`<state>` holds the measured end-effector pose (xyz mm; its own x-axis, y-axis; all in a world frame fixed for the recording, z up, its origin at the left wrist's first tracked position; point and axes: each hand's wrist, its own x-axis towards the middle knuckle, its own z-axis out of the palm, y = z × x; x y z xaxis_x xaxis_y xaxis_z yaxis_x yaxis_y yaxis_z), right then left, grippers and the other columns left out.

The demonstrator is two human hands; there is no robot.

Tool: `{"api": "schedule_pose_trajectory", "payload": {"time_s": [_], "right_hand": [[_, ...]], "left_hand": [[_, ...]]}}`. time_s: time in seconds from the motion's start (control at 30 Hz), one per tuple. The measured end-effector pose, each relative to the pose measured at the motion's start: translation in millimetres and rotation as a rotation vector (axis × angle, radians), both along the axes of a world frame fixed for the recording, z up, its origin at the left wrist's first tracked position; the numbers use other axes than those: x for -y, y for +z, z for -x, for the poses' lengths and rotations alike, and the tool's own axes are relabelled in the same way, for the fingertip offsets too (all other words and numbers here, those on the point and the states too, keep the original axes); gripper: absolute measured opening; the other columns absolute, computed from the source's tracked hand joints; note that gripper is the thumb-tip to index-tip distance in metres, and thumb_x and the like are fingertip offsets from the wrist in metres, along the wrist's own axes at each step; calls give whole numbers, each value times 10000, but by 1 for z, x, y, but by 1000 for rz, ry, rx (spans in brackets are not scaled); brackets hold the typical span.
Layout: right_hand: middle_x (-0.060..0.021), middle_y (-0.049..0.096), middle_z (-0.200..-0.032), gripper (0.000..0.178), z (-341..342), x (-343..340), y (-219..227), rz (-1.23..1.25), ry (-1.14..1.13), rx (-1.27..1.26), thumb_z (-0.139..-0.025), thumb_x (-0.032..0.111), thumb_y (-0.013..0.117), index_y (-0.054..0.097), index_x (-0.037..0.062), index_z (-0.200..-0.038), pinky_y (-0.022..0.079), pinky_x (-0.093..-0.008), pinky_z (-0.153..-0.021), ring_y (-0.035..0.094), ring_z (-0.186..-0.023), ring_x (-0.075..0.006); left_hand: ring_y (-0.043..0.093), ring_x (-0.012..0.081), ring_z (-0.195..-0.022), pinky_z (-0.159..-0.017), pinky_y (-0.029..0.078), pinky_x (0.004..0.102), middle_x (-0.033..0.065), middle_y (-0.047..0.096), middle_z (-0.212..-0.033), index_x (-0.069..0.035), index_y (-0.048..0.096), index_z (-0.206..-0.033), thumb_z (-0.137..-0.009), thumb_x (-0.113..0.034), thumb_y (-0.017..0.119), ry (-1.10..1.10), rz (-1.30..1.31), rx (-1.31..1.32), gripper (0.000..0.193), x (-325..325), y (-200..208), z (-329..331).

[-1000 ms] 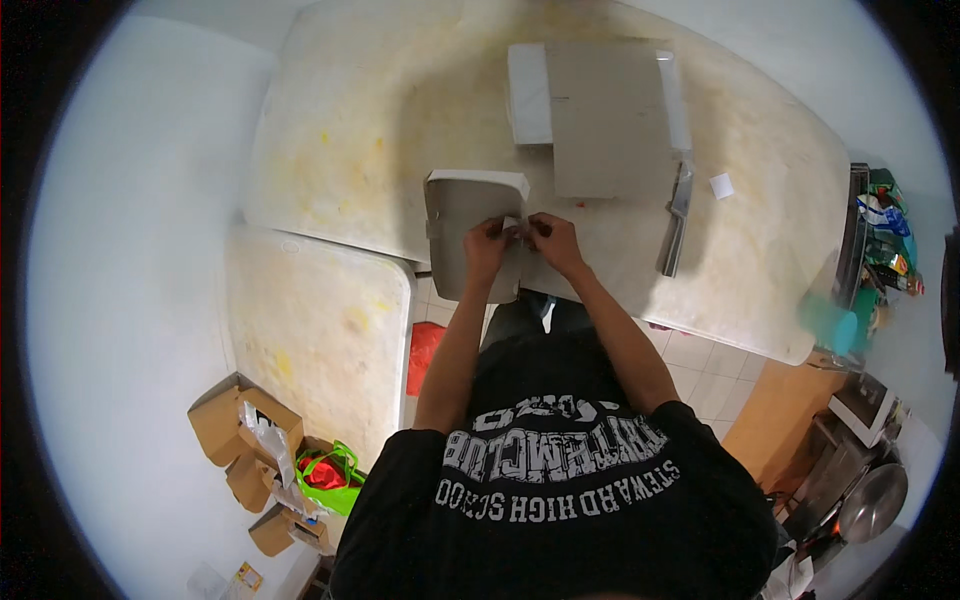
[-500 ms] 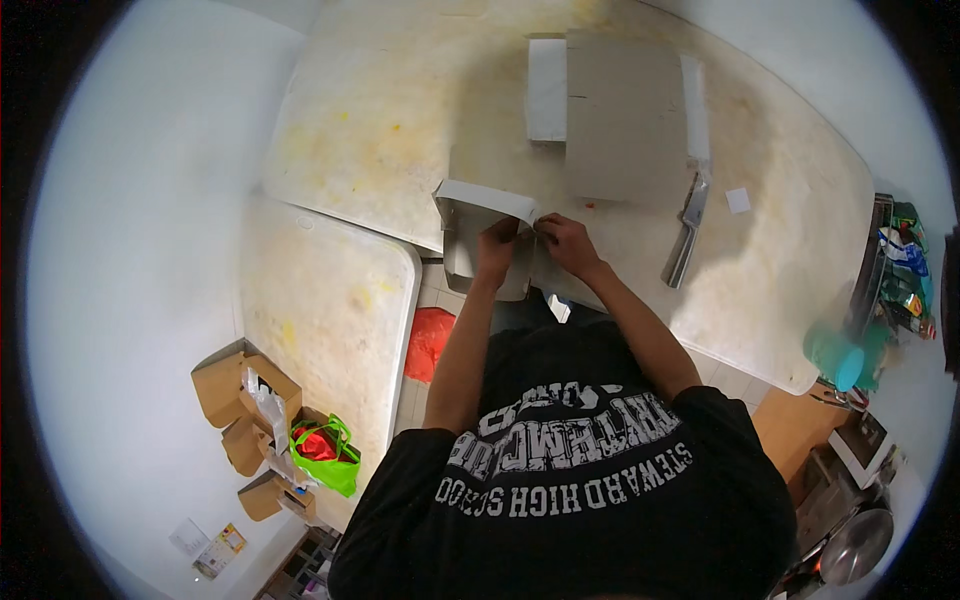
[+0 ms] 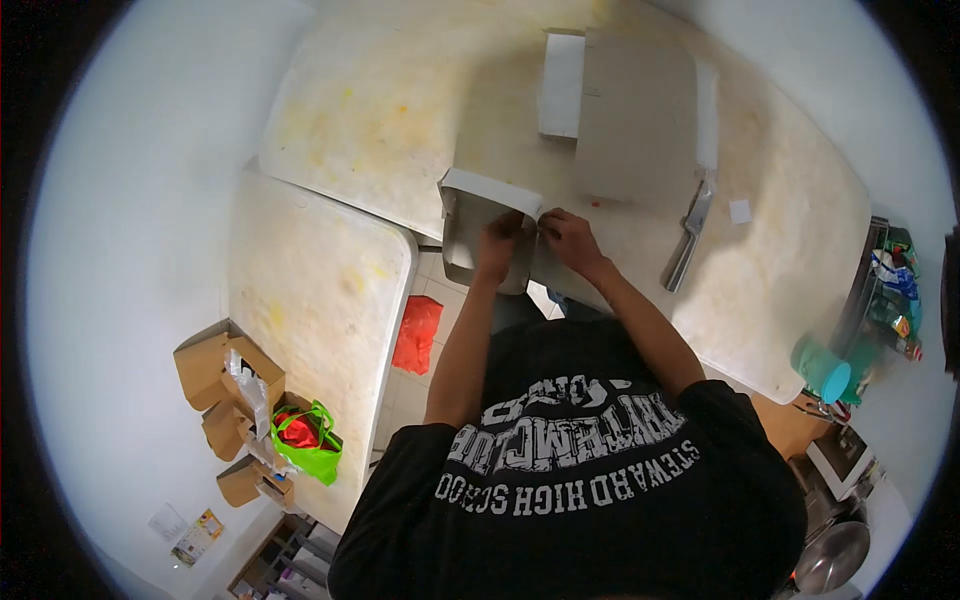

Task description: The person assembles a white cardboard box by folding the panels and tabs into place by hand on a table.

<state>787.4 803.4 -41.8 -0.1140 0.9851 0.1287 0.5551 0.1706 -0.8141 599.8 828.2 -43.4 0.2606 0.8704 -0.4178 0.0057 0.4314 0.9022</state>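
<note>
A grey-and-white cardboard box [image 3: 492, 188], partly folded up, stands at the near edge of the table with its walls raised. My left hand [image 3: 502, 242] reaches inside it, its curled fingers against the right wall close to the far right corner. From the outside, my right hand [image 3: 568, 238] pinches that same corner, so the two hands face each other across the cardboard. The fingertips are partly hidden. Farther right lie a flat grey cardboard sheet [image 3: 640, 120] with white side flaps and a knife [image 3: 687, 235] with a metallic handle.
A small white paper square [image 3: 740, 211] lies right of the knife. A second table [image 3: 310, 270] adjoins at left, bearing opened brown boxes [image 3: 225, 365] and a green bag [image 3: 318, 462]. A red plastic bag [image 3: 417, 335] is below the gap. Teal cups [image 3: 822, 368] stand at right.
My view has shifted slightly. Both hands stay at the box's far right corner, with only small finger movements; the right hand's fingers are a little more closed against the cardboard.
</note>
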Motion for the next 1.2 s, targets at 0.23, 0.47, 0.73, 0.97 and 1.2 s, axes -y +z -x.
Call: {"api": "schedule_pose_trajectory", "payload": {"time_s": [0.23, 0.47, 0.73, 0.97, 1.2], "right_hand": [[-120, 686, -1015, 196, -4, 0, 8, -27, -23, 46, -783, 0, 656, 710, 42, -967, 558, -398, -797, 679, -898, -320], [-127, 692, -1009, 171, -25, -6, -1, 36, 40, 3, -765, -8, 665, 725, 19, -923, 541, -348, -772, 684, -886, -300], [-126, 699, -988, 174, -24, -7, -9, 206, 7, -190, -799, 0, 682, 718, -19, -967, 535, -322, -758, 692, -857, -223], [-114, 696, -969, 183, -29, -9, -5, 195, 83, -150, -771, -12, 665, 710, -26, -948, 532, -323, -774, 688, -854, -234], [-117, 693, -958, 224, -30, -8, -10, 164, 111, -135, -731, -34, 639, 701, -16, -946, 526, -326, -782, 688, -872, -252]], "left_hand": [[592, 244, -1191, -1029, 445, 340, 177, 620, -1290, 80, 555, -1310, -868, -29, 633, 73, 10, 12, 462, 3, 3, -18], [654, 197, -1020, -902, 499, 325, 157, 698, -1136, 62, 654, -1189, -872, -59, 648, 67, 62, -55, 339, 5, 5, -30], [707, 249, -900, -826, 532, 349, 206, 721, -987, 37, 710, -1055, -875, -99, 671, 182, -302, -335, 230, 18, 10, -39], [706, 250, -914, -815, 533, 352, 195, 725, -1031, 32, 716, -1067, -883, -121, 663, 187, -332, -429, 245, 20, 9, -40], [717, 247, -855, -777, 547, 348, 194, 733, -973, 19, 725, -1056, -858, -115, 693, 188, -339, -465, 241, 25, 14, -40]]}}
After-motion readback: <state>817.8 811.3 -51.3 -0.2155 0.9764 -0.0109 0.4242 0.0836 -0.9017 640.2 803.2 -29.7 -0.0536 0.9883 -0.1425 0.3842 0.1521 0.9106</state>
